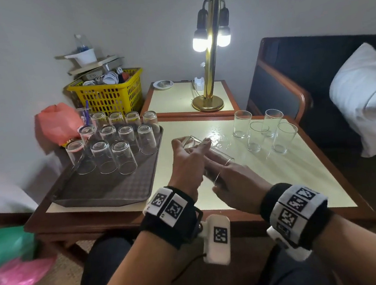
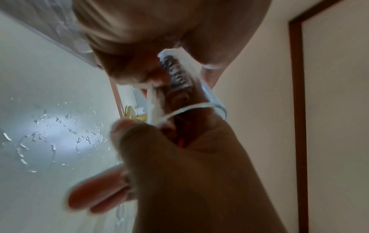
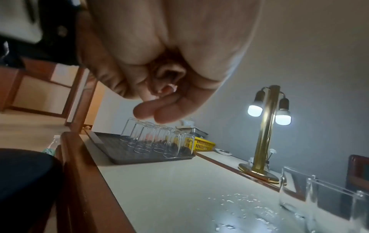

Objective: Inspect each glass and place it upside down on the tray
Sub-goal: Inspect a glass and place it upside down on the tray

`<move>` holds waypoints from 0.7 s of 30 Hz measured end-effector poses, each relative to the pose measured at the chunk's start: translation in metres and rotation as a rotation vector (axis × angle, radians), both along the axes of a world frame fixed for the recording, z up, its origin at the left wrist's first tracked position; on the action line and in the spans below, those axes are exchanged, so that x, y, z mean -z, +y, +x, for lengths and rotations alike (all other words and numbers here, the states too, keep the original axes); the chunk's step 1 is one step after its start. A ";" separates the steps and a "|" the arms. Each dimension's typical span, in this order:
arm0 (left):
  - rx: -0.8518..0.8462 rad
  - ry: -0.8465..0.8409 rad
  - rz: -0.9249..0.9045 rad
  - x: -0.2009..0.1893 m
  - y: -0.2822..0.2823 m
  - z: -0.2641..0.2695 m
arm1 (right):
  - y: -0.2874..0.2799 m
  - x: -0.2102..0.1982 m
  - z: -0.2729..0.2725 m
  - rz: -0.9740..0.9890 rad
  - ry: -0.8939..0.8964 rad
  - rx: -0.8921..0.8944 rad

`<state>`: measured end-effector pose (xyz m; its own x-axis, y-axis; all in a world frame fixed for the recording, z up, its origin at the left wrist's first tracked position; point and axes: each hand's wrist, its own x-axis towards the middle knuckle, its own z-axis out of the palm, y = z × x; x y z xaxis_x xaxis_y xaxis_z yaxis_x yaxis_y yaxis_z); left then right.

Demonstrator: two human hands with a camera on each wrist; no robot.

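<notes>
Both hands met above the tabletop: your left hand and right hand curled around a tilted glass, apparently rim toward you. Inverted glasses filled the tray; four upright glasses stood right.

Held glass blurred (motion-smeared)

Clear smooth glass tumblers stand on a matt, grid-textured dark plastic tray, the table has a glossy cream top wet with droplets and a polished wood edge, beside a shiny brass lamp and a yellow plastic basket
</notes>
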<state>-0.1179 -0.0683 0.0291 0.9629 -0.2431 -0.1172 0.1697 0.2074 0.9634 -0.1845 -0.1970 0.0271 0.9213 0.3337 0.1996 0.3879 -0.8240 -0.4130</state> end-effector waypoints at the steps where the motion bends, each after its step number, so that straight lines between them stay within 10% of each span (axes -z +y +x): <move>1: -0.009 0.011 -0.031 0.000 -0.001 -0.003 | 0.002 0.000 0.001 0.118 0.037 -0.009; 7: -0.078 0.000 -0.345 0.012 -0.008 -0.023 | -0.003 -0.021 -0.004 1.151 0.637 0.021; 9: -0.046 -0.034 -0.266 0.008 -0.006 -0.018 | 0.000 -0.021 -0.007 1.025 0.588 0.064; 14: -0.077 -0.020 -0.062 -0.008 -0.004 -0.007 | -0.001 -0.020 0.002 -0.075 0.002 0.058; 16: -0.086 0.024 -0.081 -0.014 -0.007 -0.014 | 0.001 -0.021 0.002 -0.066 -0.047 0.009; 21: -0.152 -0.074 -0.345 -0.016 -0.011 -0.023 | 0.009 -0.040 -0.006 1.114 0.494 -0.030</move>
<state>-0.1407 -0.0797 0.0447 0.9937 -0.1103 0.0176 0.0450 0.5392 0.8410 -0.1902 -0.1882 0.0671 0.9739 0.2259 0.0206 0.0020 0.0825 -0.9966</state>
